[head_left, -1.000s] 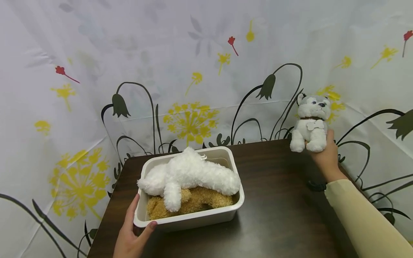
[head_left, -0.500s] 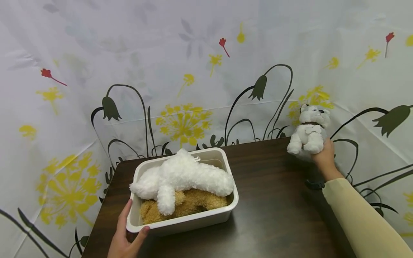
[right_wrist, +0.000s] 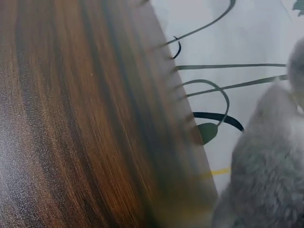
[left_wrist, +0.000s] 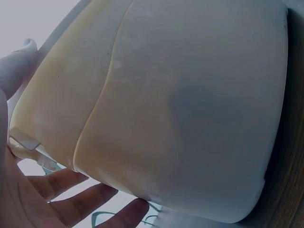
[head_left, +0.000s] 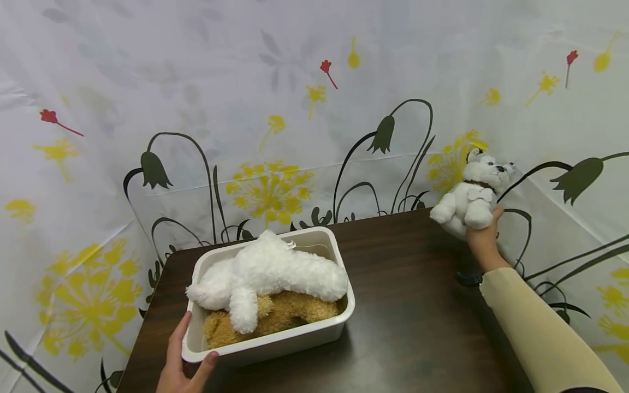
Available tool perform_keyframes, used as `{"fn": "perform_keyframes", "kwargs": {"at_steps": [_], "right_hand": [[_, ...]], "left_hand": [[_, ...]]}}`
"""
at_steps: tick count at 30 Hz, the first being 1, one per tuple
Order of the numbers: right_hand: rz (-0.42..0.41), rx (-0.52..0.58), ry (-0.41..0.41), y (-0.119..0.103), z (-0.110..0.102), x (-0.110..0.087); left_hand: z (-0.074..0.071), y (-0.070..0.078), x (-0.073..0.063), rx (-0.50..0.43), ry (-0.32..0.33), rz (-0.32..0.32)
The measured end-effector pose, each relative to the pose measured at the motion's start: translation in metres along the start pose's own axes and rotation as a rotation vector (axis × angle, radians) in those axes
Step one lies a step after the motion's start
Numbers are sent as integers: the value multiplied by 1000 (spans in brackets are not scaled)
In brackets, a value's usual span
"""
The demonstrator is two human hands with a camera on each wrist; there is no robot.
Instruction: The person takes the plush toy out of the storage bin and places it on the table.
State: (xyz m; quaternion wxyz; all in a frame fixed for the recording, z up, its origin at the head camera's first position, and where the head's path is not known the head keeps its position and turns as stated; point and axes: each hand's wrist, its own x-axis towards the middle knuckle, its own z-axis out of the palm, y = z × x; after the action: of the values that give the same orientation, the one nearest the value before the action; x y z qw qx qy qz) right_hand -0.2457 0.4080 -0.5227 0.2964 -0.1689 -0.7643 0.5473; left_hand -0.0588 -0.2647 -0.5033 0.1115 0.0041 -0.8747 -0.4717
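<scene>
At the far right corner of the table, my right hand (head_left: 484, 243) holds a small white and grey plush dog (head_left: 473, 199) from behind, low on its body. The dog wears a dark collar with a bone-shaped tag and tilts to the right. Its grey furry back (right_wrist: 270, 171) fills the right edge of the right wrist view. My left hand (head_left: 181, 360) grips the near left corner of a white plastic bin (head_left: 275, 341), thumb at the front rim and fingers along the side wall. Inside lies a fluffy white plush toy (head_left: 275, 270) over a brown plush toy (head_left: 280, 315).
The dark wood table (head_left: 408, 305) extends right of the bin, its far edge against a flower-printed cloth backdrop (head_left: 275, 109). That cloth also hangs beyond the table's right edge. A dark band (head_left: 469, 278) sits at my right wrist.
The plush dog dips, then rises again and leans further right in my right hand. The whole scene shifts left in view. My left hand keeps its grip on the bin.
</scene>
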Motion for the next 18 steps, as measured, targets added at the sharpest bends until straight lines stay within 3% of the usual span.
{"fn": "perform_keyframes", "kwargs": {"at_steps": [2,3,5,9,14,18], "right_hand": [[49,34,-2,0,1,-1],[44,-15,-18,2,0,-1],[61,33,-55,4,1,-1],[37,100,-61,14,3,3],[-83,-77,28,26,2,6],[-78,-184,11,27,1,4]], "left_hand": [[1,0,0,-8,3,0],[1,-1,0,-8,3,-1],[1,-1,0,-11,3,-2],[2,-1,1,-8,2,-14],[2,-2,2,-1,-2,-16],[2,-2,1,-11,2,-4]]}}
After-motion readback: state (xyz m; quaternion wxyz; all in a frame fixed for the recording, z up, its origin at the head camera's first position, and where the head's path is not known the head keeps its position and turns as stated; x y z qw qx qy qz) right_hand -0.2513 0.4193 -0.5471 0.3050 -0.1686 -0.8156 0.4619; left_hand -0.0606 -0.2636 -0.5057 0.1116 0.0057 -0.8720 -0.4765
